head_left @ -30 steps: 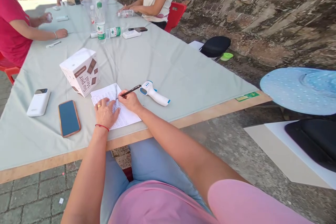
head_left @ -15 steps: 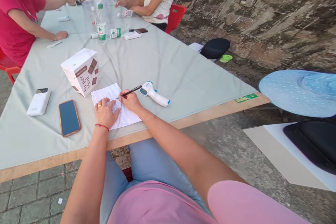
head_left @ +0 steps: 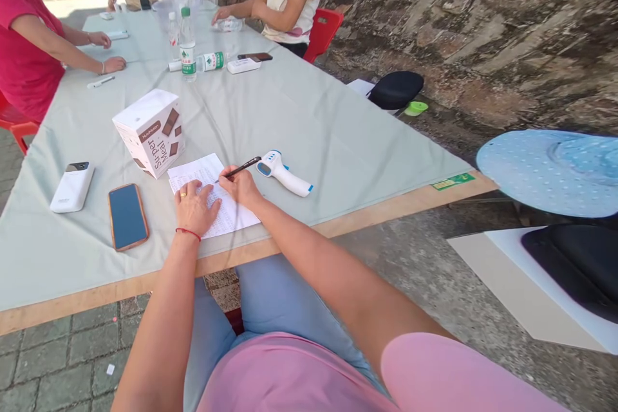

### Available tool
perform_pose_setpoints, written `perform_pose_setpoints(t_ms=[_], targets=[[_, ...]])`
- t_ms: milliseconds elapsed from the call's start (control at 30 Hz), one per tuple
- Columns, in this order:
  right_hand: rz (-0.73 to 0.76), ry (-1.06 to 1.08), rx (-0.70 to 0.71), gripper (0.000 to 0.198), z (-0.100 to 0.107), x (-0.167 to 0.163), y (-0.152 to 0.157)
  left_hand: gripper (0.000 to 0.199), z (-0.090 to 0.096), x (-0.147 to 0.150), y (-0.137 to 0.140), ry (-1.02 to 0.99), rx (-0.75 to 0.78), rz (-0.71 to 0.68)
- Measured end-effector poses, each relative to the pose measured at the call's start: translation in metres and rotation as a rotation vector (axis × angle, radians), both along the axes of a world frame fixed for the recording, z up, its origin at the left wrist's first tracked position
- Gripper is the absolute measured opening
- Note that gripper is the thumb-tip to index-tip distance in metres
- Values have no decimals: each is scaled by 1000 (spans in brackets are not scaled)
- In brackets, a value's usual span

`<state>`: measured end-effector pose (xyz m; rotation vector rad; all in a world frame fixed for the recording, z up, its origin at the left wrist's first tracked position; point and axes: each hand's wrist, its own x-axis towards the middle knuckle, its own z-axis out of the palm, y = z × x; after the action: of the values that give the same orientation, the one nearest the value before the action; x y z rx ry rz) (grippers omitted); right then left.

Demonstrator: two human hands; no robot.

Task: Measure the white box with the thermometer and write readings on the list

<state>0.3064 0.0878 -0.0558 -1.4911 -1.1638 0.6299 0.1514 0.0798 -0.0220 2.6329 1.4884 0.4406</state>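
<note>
A sheet of paper [head_left: 230,222] covered in small writing lies near the table's front edge. My left hand [head_left: 196,207] rests flat on it with fingers spread, a ring and a red wrist string showing. Gripped in my right hand [head_left: 241,188] is a black pen [head_left: 247,165], its tip at the paper. Just right of the pen lies a white and blue infrared thermometer [head_left: 284,174]. A white "Su-per Meal" box [head_left: 152,132] stands behind the paper. To the left are a phone [head_left: 128,217] in a brown case and a white power bank [head_left: 72,187].
Water bottles [head_left: 188,51], one upright and one lying, are farther back beside a white device [head_left: 244,65]. People sit around the far part of the cloth-covered table [head_left: 338,141]. A blue dotted hat [head_left: 555,170] and a black bag-like object [head_left: 574,267] are at right.
My hands and the pen look nearly unmoved. The person in red has lowered a raised hand to the table. The person at the far end now holds up a bottle.
</note>
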Motion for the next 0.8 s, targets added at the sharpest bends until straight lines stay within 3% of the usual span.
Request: perform_pose_setpoints(t_ms=[800], targets=[[-21, -12, 8, 7, -2, 1, -1, 36, -1, 0, 0, -11, -15, 2]])
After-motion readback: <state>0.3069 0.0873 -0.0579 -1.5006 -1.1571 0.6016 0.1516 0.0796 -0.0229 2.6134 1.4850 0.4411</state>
